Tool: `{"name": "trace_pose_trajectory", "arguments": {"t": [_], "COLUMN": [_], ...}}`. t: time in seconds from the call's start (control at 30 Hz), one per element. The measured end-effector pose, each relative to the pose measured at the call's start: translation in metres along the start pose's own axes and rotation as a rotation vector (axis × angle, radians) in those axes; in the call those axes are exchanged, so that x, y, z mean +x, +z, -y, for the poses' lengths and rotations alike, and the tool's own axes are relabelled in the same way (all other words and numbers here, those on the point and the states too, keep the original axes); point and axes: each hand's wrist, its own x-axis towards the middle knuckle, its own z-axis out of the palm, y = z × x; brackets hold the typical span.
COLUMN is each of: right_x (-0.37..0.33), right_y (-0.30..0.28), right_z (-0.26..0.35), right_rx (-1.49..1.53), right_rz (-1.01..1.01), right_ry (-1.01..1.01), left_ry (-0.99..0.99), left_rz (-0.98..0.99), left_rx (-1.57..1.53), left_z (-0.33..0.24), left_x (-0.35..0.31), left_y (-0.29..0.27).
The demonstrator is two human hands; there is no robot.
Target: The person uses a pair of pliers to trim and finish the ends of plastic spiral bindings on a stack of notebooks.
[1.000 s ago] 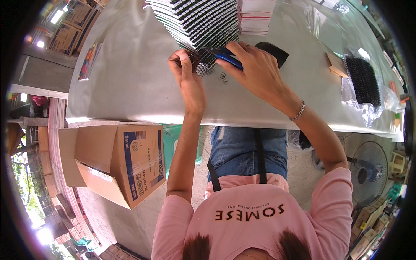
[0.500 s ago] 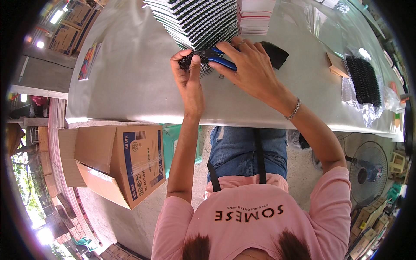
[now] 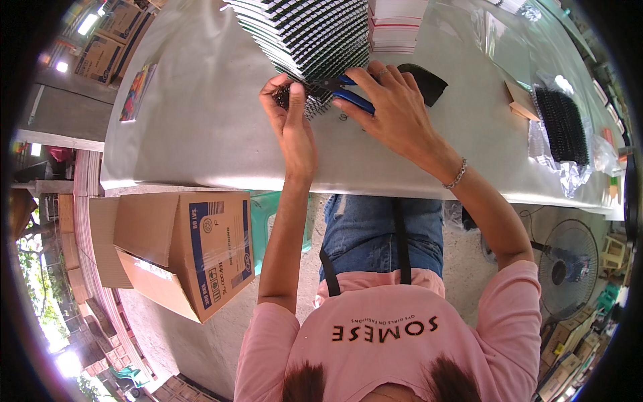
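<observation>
My right hand point(image 3: 395, 107) is wrapped around blue-handled pliers point(image 3: 355, 102), their handles spread and dark jaws pointing left. The jaws reach the near corner of a tall stack of spiral-bound notebooks point(image 3: 311, 37) with black wire along their edges. Beside that corner, my left hand point(image 3: 292, 127) is closed, thumb against fingers, on black wire coil point(image 3: 281, 98). More coil shows between the hands, and a small loose bit of wire point(image 3: 343, 116) lies on the table. Exactly what the jaws touch is too small to tell.
Right of the notebooks stand a white paper stack point(image 3: 395, 30) with red edges and a black curved piece point(image 3: 425, 84). Farther right, a bundle of black coils point(image 3: 562, 124) rests on plastic. Below the table are a cardboard box point(image 3: 221, 248), a green stool point(image 3: 264, 221) and a fan point(image 3: 569, 261).
My right hand and the pliers have shifted slightly right. My left hand has edged a little left, still closed on the coil.
</observation>
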Motion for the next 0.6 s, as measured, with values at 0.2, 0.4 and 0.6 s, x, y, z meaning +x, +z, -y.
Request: {"name": "trace_pose_trajectory", "arguments": {"t": [0.2,0.4,0.6], "right_x": [0.003,0.002,-0.001], "right_y": [0.007,0.009,0.005], "right_z": [0.003,0.002,0.002], "right_rx": [0.01,0.01,0.007], "right_rz": [-0.023,-0.02,0.008], "right_ry": [-0.019,-0.004,0.018], "left_ry": [0.02,0.008,-0.003], "left_rz": [0.114,0.096,0.087], "left_rx": [0.17,0.185,0.185], "left_z": [0.004,0.007,0.006], "left_x": [-0.003,-0.003,-0.003], "left_y": [-0.01,-0.012,-0.012]}}
